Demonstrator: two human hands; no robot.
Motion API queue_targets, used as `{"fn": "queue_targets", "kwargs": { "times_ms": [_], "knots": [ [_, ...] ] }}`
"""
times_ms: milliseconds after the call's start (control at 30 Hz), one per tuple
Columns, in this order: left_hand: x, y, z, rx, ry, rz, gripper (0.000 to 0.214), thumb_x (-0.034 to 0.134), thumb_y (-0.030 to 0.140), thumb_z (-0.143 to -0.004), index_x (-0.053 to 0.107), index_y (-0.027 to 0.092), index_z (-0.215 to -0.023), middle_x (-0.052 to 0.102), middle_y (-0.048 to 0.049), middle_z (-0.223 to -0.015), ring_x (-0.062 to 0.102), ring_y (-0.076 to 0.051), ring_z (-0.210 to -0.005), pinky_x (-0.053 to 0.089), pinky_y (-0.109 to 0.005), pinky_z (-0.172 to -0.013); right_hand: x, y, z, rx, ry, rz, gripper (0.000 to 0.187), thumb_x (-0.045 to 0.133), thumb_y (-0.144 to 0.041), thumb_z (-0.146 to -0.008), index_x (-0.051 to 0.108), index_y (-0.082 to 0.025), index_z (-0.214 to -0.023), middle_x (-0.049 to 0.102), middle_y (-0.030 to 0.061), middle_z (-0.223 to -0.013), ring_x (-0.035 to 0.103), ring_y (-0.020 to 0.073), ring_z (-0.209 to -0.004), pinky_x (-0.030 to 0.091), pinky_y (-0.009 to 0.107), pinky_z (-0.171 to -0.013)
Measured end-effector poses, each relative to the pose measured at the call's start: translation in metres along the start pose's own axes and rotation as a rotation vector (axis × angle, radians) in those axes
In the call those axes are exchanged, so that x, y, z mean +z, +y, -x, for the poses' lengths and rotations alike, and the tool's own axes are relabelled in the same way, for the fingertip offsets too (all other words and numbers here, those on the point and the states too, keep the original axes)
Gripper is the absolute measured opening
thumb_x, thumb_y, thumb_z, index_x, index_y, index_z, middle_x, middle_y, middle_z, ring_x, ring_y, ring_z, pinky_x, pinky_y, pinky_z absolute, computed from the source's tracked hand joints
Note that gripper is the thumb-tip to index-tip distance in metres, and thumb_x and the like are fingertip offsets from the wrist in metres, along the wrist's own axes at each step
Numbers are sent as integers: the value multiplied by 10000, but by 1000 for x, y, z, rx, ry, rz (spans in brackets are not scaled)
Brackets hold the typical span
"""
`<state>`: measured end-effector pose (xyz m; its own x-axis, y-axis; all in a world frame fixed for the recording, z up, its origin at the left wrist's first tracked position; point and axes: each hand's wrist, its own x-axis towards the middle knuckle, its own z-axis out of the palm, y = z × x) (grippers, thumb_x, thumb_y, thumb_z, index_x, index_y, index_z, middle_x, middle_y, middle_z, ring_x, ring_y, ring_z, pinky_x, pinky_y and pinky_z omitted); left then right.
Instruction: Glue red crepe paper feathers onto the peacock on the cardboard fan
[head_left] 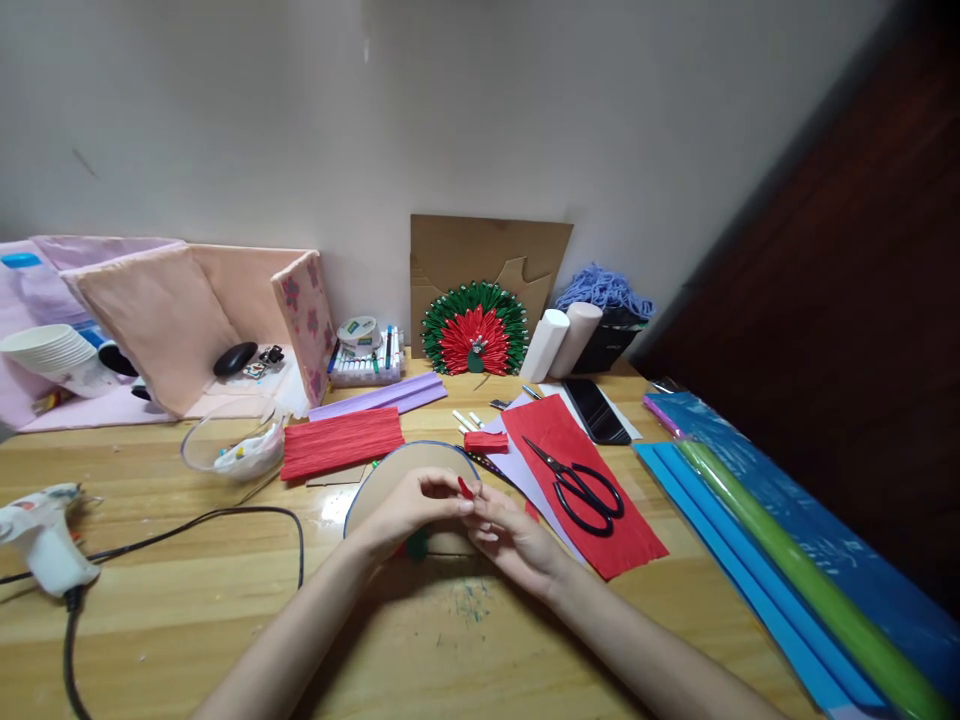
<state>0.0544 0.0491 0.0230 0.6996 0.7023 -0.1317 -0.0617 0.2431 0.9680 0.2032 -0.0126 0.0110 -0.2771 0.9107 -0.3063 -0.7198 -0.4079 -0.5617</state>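
My left hand [409,508] and my right hand [510,535] meet over a round cardboard disc with a blue rim [409,462]. Both pinch a small red paper piece [465,489] between their fingertips. A green bit [417,544] peeks out under my left hand. Just beyond lie a small roll of red crepe [486,441] and short white sticks [465,420]. Black scissors [581,487] rest on a red crepe sheet [592,520] to the right of my hands.
A glue gun [45,535] with its black cord [225,515] lies at left. A glass bowl [232,440], folded red crepe [341,442], purple paper [382,396], a phone [596,410], blue and green rolls [795,570] and a red-green fan ornament [475,335] surround the spot.
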Motion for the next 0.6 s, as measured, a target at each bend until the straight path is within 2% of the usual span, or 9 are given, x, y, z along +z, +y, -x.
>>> {"fn": "queue_targets", "kwargs": {
  "times_ms": [100, 200, 333, 433, 533, 600],
  "knots": [
    [-4, -3, 0, -2, -23, 36, 176, 732, 261, -638, 651, 139, -736, 645, -23, -802, 561, -137, -801, 417, -259, -790, -3, 0, -2, -72, -30, 136, 308, 775, -211, -607, 509, -162, -756, 433, -51, -675, 362, 28, -520, 291, 143, -463],
    [-8, -4, 0, -55, -11, 50, 192, 746, 262, -619, 663, 136, -738, 644, -17, -767, 555, -118, -748, 414, -235, -745, -9, -3, -5, -225, -37, 374, 288, 752, -247, -645, 506, -181, -779, 480, -32, -724, 449, 66, -612, 365, 176, -550],
    [-10, -1, 0, -121, 0, 76, 217, 758, 274, -603, 661, 122, -724, 611, 1, -694, 510, -76, -636, 375, -188, -611, -16, -12, -5, -431, -104, 693, 327, 742, -253, -656, 549, -212, -917, 540, 14, -892, 516, 131, -815, 427, 259, -743],
    [-9, 1, 1, -184, -51, 113, 215, 754, 267, -613, 651, 112, -720, 566, 18, -647, 466, -47, -572, 341, -170, -550, -17, -18, -2, -507, -125, 867, 346, 681, -254, -724, 534, -241, -1038, 541, 46, -1024, 525, 145, -858, 445, 281, -748],
    [-8, 0, 1, -263, -91, 182, 267, 762, 247, -606, 647, 125, -814, 577, 11, -682, 502, -52, -610, 376, -177, -598, -15, -24, 2, -594, -136, 1015, 387, 636, -219, -761, 497, -262, -1119, 520, 65, -1154, 517, 175, -985, 444, 324, -833],
    [-8, -1, 1, -300, -69, 207, 351, 778, 232, -581, 634, 145, -890, 593, 6, -725, 534, -67, -657, 400, -194, -642, -14, -28, 4, -633, -170, 1121, 417, 618, -188, -768, 481, -264, -1154, 512, 68, -1188, 502, 187, -1043, 427, 352, -893]
  ]
}}
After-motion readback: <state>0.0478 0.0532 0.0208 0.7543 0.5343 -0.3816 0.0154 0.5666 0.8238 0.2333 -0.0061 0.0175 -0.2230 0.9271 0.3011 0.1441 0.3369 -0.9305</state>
